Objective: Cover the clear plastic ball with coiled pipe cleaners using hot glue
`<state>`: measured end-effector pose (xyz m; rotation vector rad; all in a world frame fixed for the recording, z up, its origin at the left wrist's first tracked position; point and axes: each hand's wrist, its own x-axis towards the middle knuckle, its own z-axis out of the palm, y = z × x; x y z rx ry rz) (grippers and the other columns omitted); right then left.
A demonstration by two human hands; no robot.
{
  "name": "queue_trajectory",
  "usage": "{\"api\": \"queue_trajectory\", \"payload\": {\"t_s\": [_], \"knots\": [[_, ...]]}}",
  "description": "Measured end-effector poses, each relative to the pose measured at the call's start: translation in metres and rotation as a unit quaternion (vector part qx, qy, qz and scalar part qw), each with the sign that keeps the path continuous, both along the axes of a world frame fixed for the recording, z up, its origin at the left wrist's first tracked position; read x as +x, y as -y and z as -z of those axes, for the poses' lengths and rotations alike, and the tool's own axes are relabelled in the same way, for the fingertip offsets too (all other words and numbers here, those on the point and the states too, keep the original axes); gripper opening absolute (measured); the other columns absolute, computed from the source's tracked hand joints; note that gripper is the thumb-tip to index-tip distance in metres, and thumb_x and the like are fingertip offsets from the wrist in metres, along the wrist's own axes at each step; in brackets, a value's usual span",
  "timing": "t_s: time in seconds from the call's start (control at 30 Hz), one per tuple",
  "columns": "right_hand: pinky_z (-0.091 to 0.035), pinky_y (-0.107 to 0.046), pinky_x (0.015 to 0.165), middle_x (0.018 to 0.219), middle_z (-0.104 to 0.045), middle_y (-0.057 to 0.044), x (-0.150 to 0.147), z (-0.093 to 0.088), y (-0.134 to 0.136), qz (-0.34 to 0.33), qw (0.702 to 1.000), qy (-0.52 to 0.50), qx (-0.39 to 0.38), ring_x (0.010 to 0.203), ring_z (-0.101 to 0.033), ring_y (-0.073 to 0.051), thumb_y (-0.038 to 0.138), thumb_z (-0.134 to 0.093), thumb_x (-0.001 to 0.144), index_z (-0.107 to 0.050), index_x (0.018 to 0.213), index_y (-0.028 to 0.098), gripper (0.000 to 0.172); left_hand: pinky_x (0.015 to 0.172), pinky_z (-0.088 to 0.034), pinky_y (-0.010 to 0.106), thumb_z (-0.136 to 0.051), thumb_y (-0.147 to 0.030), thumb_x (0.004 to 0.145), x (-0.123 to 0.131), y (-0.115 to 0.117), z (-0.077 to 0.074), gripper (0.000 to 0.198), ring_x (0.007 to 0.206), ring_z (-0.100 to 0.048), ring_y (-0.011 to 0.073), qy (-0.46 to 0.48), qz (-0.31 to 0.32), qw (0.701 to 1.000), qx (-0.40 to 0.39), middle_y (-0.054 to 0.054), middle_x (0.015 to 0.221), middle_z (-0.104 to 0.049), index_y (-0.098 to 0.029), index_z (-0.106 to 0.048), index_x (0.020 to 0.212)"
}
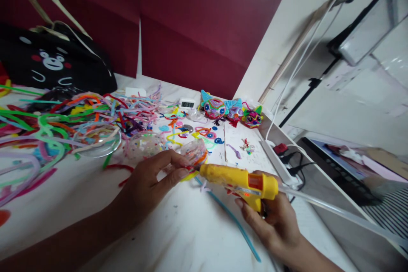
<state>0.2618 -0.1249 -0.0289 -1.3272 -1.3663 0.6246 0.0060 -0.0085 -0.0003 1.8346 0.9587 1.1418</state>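
My right hand is wrapped round the handle of a yellow hot glue gun, with a small orange light glowing on its side. A long clear glue stick sticks out of the gun's back end. Thumb and forefinger of my left hand are pinched together on a small red piece, right at the gun's nozzle. Just behind the fingertips is a clear plastic shell with orange and pink on it; whether I touch it is unclear. Under the gun, a blue pipe cleaner lies on the white table.
Heaps of coloured pipe cleaners and a clear dome fill the left, before a black bag. Decorated animal heads and a small clock stand at the back. A power strip runs along the right edge.
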Motion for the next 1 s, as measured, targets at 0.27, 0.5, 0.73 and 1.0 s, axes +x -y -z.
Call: {"api": "queue_trajectory", "payload": {"t_s": [0.27, 0.5, 0.73, 1.0], "knots": [[-0.060, -0.032, 0.061, 0.104, -0.071, -0.008, -0.004, -0.006, 0.003, -0.008, 0.992, 0.106, 0.064, 0.077, -0.068, -0.024, 0.026, -0.075, 0.085, -0.066, 0.121, 0.031, 0.038, 0.072, -0.048, 0.032, -0.064, -0.037, 0.085, -0.001, 0.002, -0.001, 0.014, 0.078, -0.066, 0.0222, -0.019, 0.002, 1.000, 0.006, 0.001, 0.081, -0.072, -0.025, -0.070, 0.084], [-0.063, -0.035, 0.072, 0.113, -0.071, -0.006, -0.005, -0.015, 0.006, -0.016, 0.951, 0.255, 0.176, 0.094, -0.070, -0.028, 0.012, -0.069, 0.086, -0.061, 0.132, 0.037, 0.052, 0.077, -0.049, 0.033, -0.061, -0.038, 0.088, -0.002, 0.001, 0.004, 0.015, 0.085, -0.067, 0.0233, -0.013, 0.018, 1.000, 0.000, 0.002, 0.087, -0.072, -0.024, -0.069, 0.088], [-0.061, -0.034, 0.065, 0.100, -0.065, -0.007, -0.007, -0.021, 0.000, -0.017, 0.908, 0.355, 0.221, 0.085, -0.068, -0.024, 0.018, -0.057, 0.095, -0.055, 0.126, 0.024, 0.032, 0.073, -0.050, 0.033, -0.061, -0.036, 0.087, -0.001, 0.002, 0.001, 0.014, 0.080, -0.067, 0.0232, -0.010, 0.013, 1.000, 0.010, 0.001, 0.083, -0.072, -0.025, -0.069, 0.086], [-0.060, -0.033, 0.062, 0.102, -0.065, -0.010, -0.009, -0.024, -0.003, -0.019, 0.898, 0.365, 0.243, 0.084, -0.068, -0.025, 0.015, -0.054, 0.094, -0.053, 0.125, 0.022, 0.032, 0.071, -0.049, 0.029, -0.061, -0.039, 0.090, -0.003, 0.001, 0.003, 0.016, 0.078, -0.065, 0.0205, -0.025, 0.017, 0.999, 0.023, -0.001, 0.082, -0.071, -0.025, -0.069, 0.087]]}}
